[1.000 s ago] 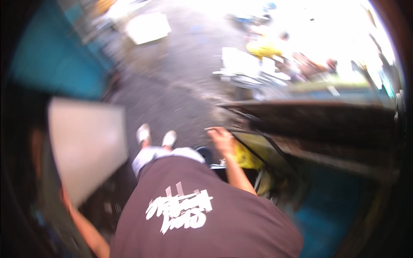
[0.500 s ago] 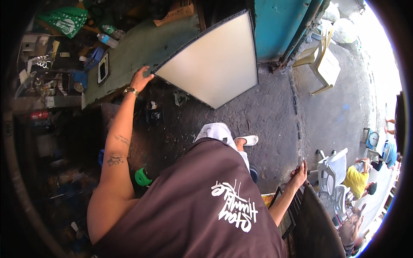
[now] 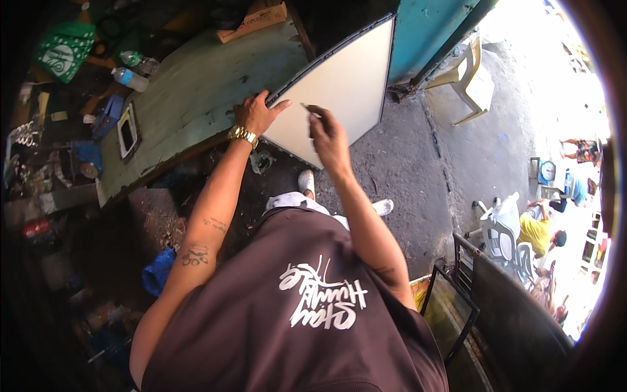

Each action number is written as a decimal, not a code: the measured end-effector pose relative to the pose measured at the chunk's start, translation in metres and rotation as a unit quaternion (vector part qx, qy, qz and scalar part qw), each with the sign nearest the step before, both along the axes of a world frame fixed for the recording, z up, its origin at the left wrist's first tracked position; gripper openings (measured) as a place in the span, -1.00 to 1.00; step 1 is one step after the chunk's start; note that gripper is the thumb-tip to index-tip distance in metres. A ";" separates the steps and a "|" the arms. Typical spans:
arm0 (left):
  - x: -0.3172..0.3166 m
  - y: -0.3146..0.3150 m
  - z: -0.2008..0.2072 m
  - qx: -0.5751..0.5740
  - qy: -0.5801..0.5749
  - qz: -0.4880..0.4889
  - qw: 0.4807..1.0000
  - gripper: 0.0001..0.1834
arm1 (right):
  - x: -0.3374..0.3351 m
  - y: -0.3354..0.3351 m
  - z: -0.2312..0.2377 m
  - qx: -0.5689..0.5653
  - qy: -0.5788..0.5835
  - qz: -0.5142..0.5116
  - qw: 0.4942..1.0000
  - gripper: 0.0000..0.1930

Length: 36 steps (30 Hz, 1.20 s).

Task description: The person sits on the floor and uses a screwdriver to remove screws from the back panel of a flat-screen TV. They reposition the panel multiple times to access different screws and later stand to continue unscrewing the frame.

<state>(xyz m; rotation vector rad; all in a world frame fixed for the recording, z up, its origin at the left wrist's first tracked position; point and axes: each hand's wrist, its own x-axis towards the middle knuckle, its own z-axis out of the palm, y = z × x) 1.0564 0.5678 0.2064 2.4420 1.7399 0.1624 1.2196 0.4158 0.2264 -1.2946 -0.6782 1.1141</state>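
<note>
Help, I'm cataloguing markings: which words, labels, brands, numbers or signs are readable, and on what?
Dark brown fabric shirt: large white lettering, readable, not copied here.
Brown cardboard box: print too small.
Green white-dotted bag: white print unreadable.
Round white scale dial: markings too small.

The brown shirt (image 3: 287,356) bears large, clear white brush-style lettering across its front. The cardboard box (image 3: 253,25) carries a line of dark print along its side. The green bag (image 3: 64,52) shows a white emblem, unclear. Tattooed script on the left forearm (image 3: 221,196) is too small to read.
</note>
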 end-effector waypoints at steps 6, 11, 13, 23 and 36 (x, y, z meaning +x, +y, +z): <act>0.002 0.015 0.007 -0.089 -0.073 -0.016 0.993 -0.28 | -0.068 0.051 -0.023 -0.054 -0.055 -0.041 0.996 -0.69; 0.004 0.014 0.009 -0.104 -0.107 -0.017 0.989 -0.31 | -0.079 0.054 -0.035 -0.059 -0.029 -0.077 0.995 -0.69; 0.005 0.013 0.009 -0.099 -0.094 -0.007 0.991 -0.31 | -0.082 0.057 -0.037 -0.054 -0.018 -0.091 0.994 -0.70; 0.005 0.012 0.008 -0.102 -0.111 -0.016 0.988 -0.30 | -0.090 0.057 -0.037 -0.031 0.084 -0.121 0.989 -0.72; -0.007 0.026 -0.042 -0.116 -0.106 -0.037 0.987 -0.55 | -0.081 0.058 -0.040 -0.032 -0.003 -0.096 0.995 -0.73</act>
